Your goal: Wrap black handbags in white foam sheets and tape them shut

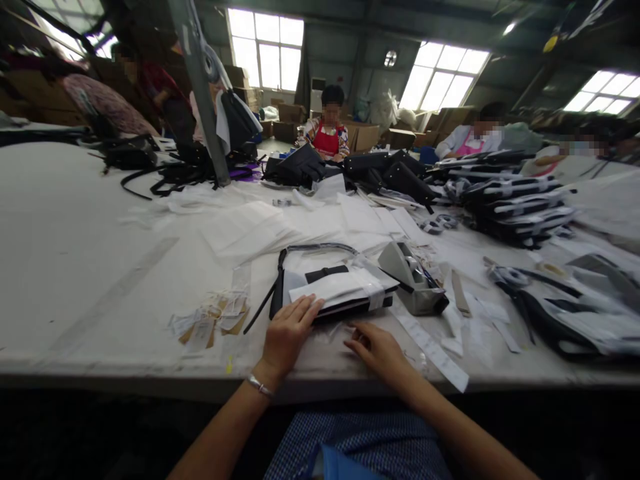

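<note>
A black handbag [287, 283] lies on the table in front of me, with white wrapping sheet [333, 287] over its front and clear tape at its right end. Its strap, partly wrapped in clear plastic, arches behind it. My left hand [290, 330] rests on the bag's near left side, fingers stretched out flat over the wrapping edge. My right hand [375, 347] is just below the bag's near edge, fingers bent, with thumb and forefinger tips apart. Nothing shows clearly between them. A scrap of clear plastic [339, 333] lies between the two hands. Right of the bag stands a grey tape dispenser [423, 300].
Paper tags [213, 320] with strings lie to the left. White sheets [250, 230] spread behind the bag. Wrapped bags are stacked [520, 193] at the back right, and another bag [565, 320] lies at the right. A metal post [200, 93] rises at the back left. Several people sit or stand beyond.
</note>
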Available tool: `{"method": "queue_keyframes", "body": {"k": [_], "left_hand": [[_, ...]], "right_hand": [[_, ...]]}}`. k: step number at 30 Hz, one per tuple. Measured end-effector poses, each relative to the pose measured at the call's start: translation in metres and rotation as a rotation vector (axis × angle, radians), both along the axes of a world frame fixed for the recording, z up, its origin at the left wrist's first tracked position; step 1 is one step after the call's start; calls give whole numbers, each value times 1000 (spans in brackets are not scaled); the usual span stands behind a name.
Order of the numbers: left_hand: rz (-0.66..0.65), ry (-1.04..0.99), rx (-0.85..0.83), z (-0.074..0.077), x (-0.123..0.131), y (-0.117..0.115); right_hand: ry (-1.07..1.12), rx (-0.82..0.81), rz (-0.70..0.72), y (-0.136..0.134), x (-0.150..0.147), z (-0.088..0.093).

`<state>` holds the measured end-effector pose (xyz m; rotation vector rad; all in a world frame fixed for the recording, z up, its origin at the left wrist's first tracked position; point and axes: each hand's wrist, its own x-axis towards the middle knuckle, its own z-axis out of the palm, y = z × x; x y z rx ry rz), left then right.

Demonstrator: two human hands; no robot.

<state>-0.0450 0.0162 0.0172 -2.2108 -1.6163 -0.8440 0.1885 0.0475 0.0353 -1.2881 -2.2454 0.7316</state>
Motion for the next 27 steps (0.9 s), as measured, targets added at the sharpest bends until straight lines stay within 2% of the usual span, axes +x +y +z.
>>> {"method": "queue_keyframes", "body": {"k": [2,5,12,15,17,19,21,23,27], "left_hand": [[7,-14,-11,4,1,2],[21,-25,-19,8,4,5],[41,-36,-32,11,7,9],[43,-42,-35,15,8,8],[42,-48,-24,19,9,8],[43,-55,-15,21,9,9],[47,-58,-23,21,9,11],[50,-55,-41,21,9,13],[50,-47,-44,19,11,16]], "right_hand": [[-51,-61,-99,3,0,-15],[-61,-107,-148,13,-12,-21],[240,-340,-84,29,-31,-29],[354,-286,-7,18,-30,-28],[375,-180,27,8,-29,-24],[371,-51,26,0,-28,-19],[362,-1,-11,-5,-28,-17],[387,-91,-80,-5,-29,-17],[490,-512,-154,-6,-30,-22]]}}
